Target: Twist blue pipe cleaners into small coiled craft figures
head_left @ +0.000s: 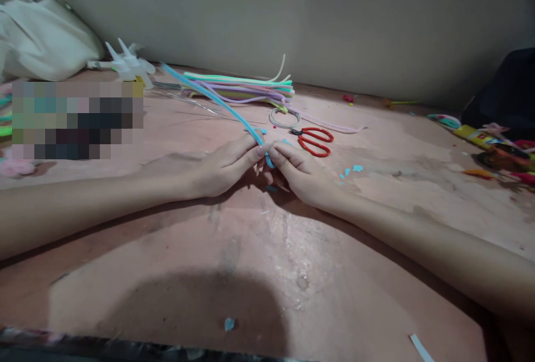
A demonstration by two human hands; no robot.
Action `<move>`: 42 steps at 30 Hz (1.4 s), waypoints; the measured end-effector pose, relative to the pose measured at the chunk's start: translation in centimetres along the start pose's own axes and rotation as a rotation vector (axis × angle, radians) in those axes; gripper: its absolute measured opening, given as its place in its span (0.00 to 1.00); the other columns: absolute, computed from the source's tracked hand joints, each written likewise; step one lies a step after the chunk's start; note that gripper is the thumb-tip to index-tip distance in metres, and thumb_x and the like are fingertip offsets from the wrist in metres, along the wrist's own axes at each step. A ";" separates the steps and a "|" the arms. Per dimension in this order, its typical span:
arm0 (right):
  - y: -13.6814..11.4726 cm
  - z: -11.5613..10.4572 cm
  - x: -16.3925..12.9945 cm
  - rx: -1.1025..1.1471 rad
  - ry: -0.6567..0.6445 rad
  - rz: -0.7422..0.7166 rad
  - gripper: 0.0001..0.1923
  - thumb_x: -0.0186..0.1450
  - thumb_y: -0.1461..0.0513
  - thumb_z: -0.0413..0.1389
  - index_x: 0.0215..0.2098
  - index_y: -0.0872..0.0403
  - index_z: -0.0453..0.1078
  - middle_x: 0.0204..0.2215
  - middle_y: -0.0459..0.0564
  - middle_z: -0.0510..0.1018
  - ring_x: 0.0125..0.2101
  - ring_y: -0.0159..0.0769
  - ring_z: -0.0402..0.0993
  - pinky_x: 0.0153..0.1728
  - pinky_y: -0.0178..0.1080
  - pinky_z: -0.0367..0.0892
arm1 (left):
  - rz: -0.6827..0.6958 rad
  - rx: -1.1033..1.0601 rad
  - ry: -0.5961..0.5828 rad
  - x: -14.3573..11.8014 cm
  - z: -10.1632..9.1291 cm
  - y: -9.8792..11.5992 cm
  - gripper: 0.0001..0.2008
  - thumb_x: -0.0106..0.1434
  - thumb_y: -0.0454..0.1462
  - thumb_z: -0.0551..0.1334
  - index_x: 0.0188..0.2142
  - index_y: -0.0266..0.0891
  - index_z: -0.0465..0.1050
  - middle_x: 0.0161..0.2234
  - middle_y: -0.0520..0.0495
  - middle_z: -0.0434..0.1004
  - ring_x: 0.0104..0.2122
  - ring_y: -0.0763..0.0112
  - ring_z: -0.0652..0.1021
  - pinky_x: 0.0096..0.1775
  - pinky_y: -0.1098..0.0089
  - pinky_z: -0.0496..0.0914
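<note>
A: Blue pipe cleaner point(217, 103) at table centre, its near end pinched between left hand point(225, 168) and right hand point(298, 172), both closed on it. Judged best handled with fingertips close together, bending in small increments.

B: Count?

A: One blue stem held; one pair of red scissors point(314, 141) just right; one bundle of stems point(246, 90) far, number unclear; several blue offcuts point(353, 169).

The stem point(217, 101) pinched in the hands is light blue. The bundle of stems point(246, 88) behind it mixes mint green, lilac, pink and cream. The scissors point(314, 141) have red handles. The tabletop point(259, 250) is dull pink, flecked with small blue scraps point(353, 169). The bag point(42, 39) at the far left looks off-white, though dimly lit.
</note>
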State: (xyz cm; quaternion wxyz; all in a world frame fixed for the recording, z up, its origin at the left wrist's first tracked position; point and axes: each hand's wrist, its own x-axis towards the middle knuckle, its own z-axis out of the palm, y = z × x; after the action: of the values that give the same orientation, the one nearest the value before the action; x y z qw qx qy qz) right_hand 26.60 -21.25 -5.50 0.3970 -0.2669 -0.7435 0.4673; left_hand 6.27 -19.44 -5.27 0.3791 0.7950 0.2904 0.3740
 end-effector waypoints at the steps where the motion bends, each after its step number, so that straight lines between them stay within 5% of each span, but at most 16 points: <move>1: 0.1 0.0 0.0 -0.049 0.030 -0.015 0.26 0.80 0.42 0.51 0.34 0.51 0.65 0.25 0.41 0.68 0.25 0.29 0.63 0.29 0.35 0.60 | 0.009 0.035 0.001 0.1 -0.1 0.3 0.32 0.75 0.64 0.55 0.31 0.41 0.69 0.25 0.51 0.70 0.27 0.70 0.73 0.28 0.70 0.67; 6: 0.4 -0.1 -0.1 -0.258 0.072 -0.112 0.21 0.82 0.51 0.48 0.33 0.51 0.63 0.27 0.42 0.68 0.29 0.31 0.65 0.35 0.36 0.62 | -0.051 0.006 -0.048 0.5 -0.1 1.9 0.35 0.72 0.66 0.58 0.24 0.40 0.65 0.20 0.53 0.62 0.22 0.75 0.64 0.23 0.72 0.60; 10: 0.4 -0.2 0.0 -0.296 0.093 -0.146 0.17 0.82 0.56 0.47 0.33 0.50 0.61 0.29 0.43 0.71 0.31 0.32 0.67 0.36 0.36 0.64 | -0.172 -0.218 -0.008 0.5 0.5 1.5 0.33 0.67 0.66 0.66 0.27 0.39 0.68 0.19 0.56 0.60 0.20 0.77 0.62 0.22 0.75 0.59; 18: 0.3 0.0 0.0 -0.264 0.110 -0.145 0.18 0.82 0.57 0.48 0.32 0.50 0.61 0.26 0.42 0.67 0.30 0.32 0.66 0.37 0.37 0.64 | -0.204 -0.380 -0.011 0.7 0.8 1.2 0.31 0.63 0.63 0.72 0.30 0.36 0.74 0.22 0.56 0.66 0.21 0.79 0.65 0.24 0.77 0.65; 23: 0.6 0.4 -0.1 -0.154 0.125 -0.079 0.22 0.82 0.48 0.48 0.33 0.51 0.61 0.28 0.43 0.66 0.31 0.32 0.65 0.36 0.37 0.64 | -0.199 -0.472 -0.008 0.8 1.1 1.5 0.28 0.66 0.59 0.73 0.32 0.35 0.75 0.28 0.51 0.77 0.27 0.75 0.76 0.31 0.74 0.74; 27: 0.6 0.4 0.0 -0.003 0.095 -0.035 0.23 0.81 0.45 0.50 0.34 0.51 0.63 0.28 0.42 0.65 0.29 0.31 0.63 0.33 0.36 0.63 | -0.210 -0.527 0.005 0.9 1.2 1.1 0.25 0.66 0.55 0.74 0.32 0.36 0.75 0.26 0.53 0.75 0.25 0.76 0.74 0.28 0.75 0.71; 33: 0.9 0.1 0.3 0.115 0.135 0.000 0.23 0.78 0.42 0.54 0.37 0.51 0.65 0.30 0.43 0.68 0.30 0.31 0.64 0.32 0.36 0.65 | -0.207 -0.539 -0.024 1.1 1.0 0.6 0.32 0.66 0.58 0.72 0.23 0.40 0.61 0.19 0.57 0.56 0.19 0.79 0.58 0.22 0.74 0.58; 40: 0.5 0.0 0.1 -0.181 0.178 -0.108 0.17 0.81 0.51 0.51 0.37 0.50 0.65 0.32 0.45 0.71 0.34 0.34 0.67 0.41 0.38 0.66 | -0.261 -0.486 -0.094 0.6 1.1 0.7 0.34 0.74 0.65 0.56 0.24 0.42 0.60 0.19 0.54 0.58 0.20 0.75 0.60 0.24 0.71 0.60; 42: 0.2 0.0 -0.2 -0.289 0.190 -0.127 0.15 0.81 0.55 0.50 0.36 0.50 0.64 0.32 0.45 0.71 0.34 0.34 0.67 0.39 0.39 0.65 | -0.232 -0.399 -0.097 0.4 1.0 1.1 0.33 0.74 0.64 0.58 0.26 0.41 0.62 0.20 0.56 0.58 0.20 0.76 0.59 0.25 0.71 0.59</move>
State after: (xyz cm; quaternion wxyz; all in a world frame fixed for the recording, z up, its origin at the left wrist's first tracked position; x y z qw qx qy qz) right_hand 26.70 -21.27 -5.76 0.4519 -0.3165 -0.7774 0.3021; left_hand 7.50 -20.13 -4.71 0.5825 0.6827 0.2817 0.3395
